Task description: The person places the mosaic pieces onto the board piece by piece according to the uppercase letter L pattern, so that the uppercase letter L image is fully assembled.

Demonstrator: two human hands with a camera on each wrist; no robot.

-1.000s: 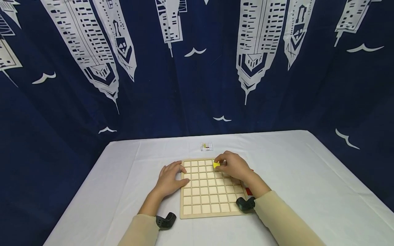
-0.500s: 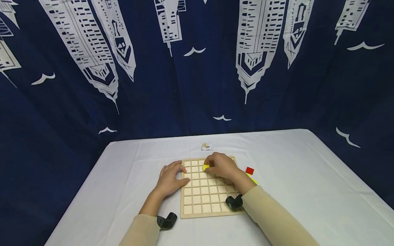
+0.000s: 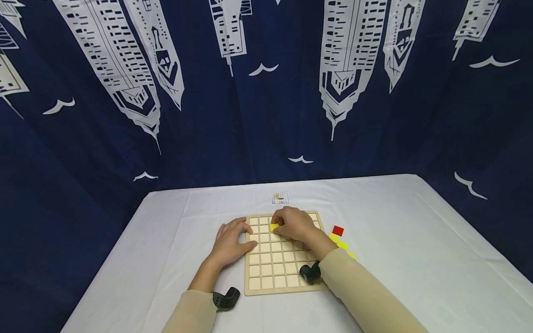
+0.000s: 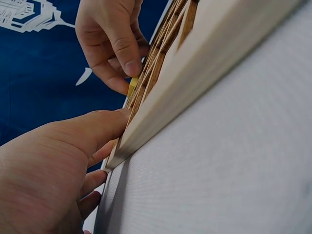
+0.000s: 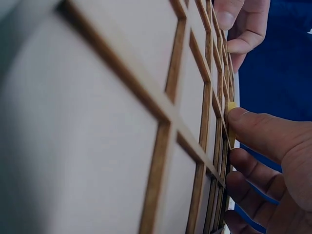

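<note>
A yellow square tile (image 3: 273, 227) is pinched between the thumb and fingers of my right hand (image 3: 293, 223). It is at the far part of a pale wooden grid board (image 3: 287, 291), around the second row from the back and third column from the left. In the right wrist view the tile (image 5: 231, 117) is seen nearly edge-on at the board's surface; whether it lies flat in the cell I cannot tell. My left hand (image 3: 230, 243) rests against the board's left edge, fingers spread and thumb on the rim. The right hand and forearm hide several cells.
Right of the board lie a red tile (image 3: 338, 230) and several yellow tiles (image 3: 343, 245), partly behind the right sleeve. Behind the board is a small card (image 3: 280, 197) printed with a coloured grid. A white cloth (image 3: 416, 259) covers the table; a navy curtain (image 3: 250, 138) hangs behind.
My right hand has moved left across the board with the yellow tile, from about the fifth column to the third. More loose tiles show at the right. The left hand has stayed in place.
</note>
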